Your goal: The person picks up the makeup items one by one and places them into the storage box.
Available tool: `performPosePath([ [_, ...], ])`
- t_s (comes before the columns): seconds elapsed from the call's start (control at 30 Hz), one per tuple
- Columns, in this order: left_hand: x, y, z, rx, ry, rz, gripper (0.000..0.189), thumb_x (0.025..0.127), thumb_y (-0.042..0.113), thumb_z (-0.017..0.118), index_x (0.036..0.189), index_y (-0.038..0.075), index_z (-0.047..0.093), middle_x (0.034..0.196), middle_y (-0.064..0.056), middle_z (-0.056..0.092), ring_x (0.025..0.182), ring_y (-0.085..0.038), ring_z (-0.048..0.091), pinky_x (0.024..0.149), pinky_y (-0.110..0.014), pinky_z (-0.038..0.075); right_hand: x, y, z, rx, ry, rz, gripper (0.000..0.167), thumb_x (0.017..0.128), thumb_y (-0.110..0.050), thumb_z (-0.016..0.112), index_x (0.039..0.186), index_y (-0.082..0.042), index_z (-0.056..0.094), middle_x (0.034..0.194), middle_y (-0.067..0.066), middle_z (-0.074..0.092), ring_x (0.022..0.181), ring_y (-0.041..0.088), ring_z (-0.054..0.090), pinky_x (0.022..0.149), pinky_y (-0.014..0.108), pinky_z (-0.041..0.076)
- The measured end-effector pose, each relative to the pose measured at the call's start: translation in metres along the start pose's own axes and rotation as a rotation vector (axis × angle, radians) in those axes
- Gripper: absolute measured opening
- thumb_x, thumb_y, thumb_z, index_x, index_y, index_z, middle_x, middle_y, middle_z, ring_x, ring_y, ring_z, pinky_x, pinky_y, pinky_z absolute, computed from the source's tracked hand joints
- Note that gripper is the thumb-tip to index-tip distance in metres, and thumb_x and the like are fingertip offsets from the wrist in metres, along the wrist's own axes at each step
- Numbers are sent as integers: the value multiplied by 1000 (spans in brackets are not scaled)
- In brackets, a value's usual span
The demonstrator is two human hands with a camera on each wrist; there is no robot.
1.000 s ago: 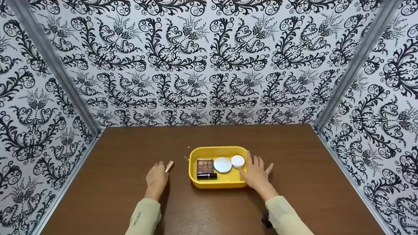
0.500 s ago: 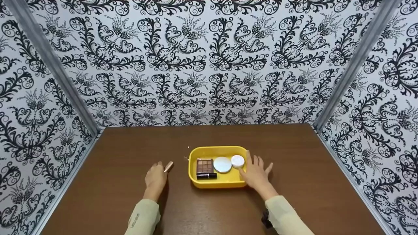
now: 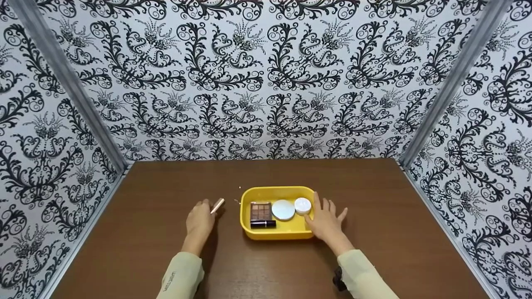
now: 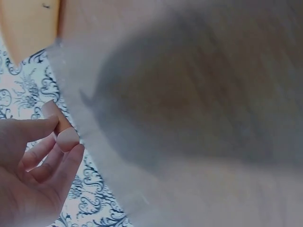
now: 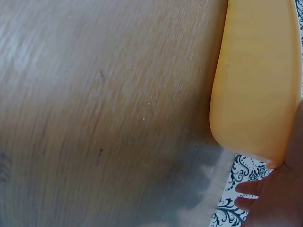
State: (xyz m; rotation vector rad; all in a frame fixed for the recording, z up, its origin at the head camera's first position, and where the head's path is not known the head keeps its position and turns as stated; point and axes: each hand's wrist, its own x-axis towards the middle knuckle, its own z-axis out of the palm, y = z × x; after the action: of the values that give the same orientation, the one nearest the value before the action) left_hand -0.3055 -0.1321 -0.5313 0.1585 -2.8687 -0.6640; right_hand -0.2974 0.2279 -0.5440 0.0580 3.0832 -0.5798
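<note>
In the head view my left hand (image 3: 200, 219) holds a slim rose-gold lipstick tube (image 3: 217, 205) above the table, left of a yellow tray (image 3: 280, 235). The left wrist view shows thumb and fingers pinching the tube (image 4: 67, 138), its round end facing the camera. My right hand (image 3: 326, 222) grips the tray's right wall, thumb inside and the other fingers spread outside. Inside the tray lie a brown eyeshadow palette (image 3: 261, 211), a black lipstick tube (image 3: 263, 224), a round silvery-white compact (image 3: 283, 209) and a small white round jar (image 3: 303, 205).
The brown wooden table (image 3: 166, 178) reaches back to black-and-white patterned walls (image 3: 266, 104) on three sides. Tiny pale specks lie left of the tray. A dark object (image 3: 339, 279) shows at the right sleeve.
My left hand dips slightly left, then rises a little to the right, and more of the rose-gold tube shows. The tray and my right hand stay where they were.
</note>
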Motion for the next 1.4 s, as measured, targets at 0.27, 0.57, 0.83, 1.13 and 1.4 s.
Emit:
performPosePath([
  [0.27, 0, 21, -10, -45, 44, 66, 24, 87, 9, 73, 109, 4, 67, 102, -17, 69, 94, -40, 69, 79, -52, 57, 1, 2, -1, 3, 3, -6, 82, 98, -42, 57, 161, -13, 13, 158, 30, 27, 149, 49, 19, 110, 80, -5],
  [0.57, -5, 43, -19, -61, 83, 153, 22, 86, 8, 75, 107, 5, 68, 98, -14, 69, 92, -36, 69, 79, -51, 57, 1, 2, -1, 2, 0, 2, 82, 97, -44, 56, 161, -14, 14, 159, 29, 27, 149, 49, 19, 111, 80, -5],
  [0.83, -11, 61, -21, -43, 62, 205, 18, 84, 8, 76, 101, 8, 70, 96, -11, 72, 89, -33, 71, 77, -48, 57, 1, 1, -1, -4, 5, 1, 83, 97, -42, 58, 161, -14, 14, 159, 28, 27, 149, 49, 20, 111, 80, -3],
  [1.13, -19, 88, -11, 61, -39, 279, 16, 83, 15, 79, 97, 12, 72, 93, -7, 73, 83, -34, 71, 71, -48, 59, 3, 3, -1, -7, -5, 4, 83, 97, -42, 57, 161, -13, 14, 159, 30, 26, 148, 50, 20, 110, 81, -5],
  [1.4, -24, 115, 14, 211, -108, 335, 6, 80, 7, 73, 81, 12, 70, 87, -12, 75, 76, -34, 71, 63, -47, 58, 6, 3, 0, 14, -26, -1, 84, 97, -43, 57, 161, -13, 12, 159, 31, 25, 148, 51, 17, 109, 81, -8],
])
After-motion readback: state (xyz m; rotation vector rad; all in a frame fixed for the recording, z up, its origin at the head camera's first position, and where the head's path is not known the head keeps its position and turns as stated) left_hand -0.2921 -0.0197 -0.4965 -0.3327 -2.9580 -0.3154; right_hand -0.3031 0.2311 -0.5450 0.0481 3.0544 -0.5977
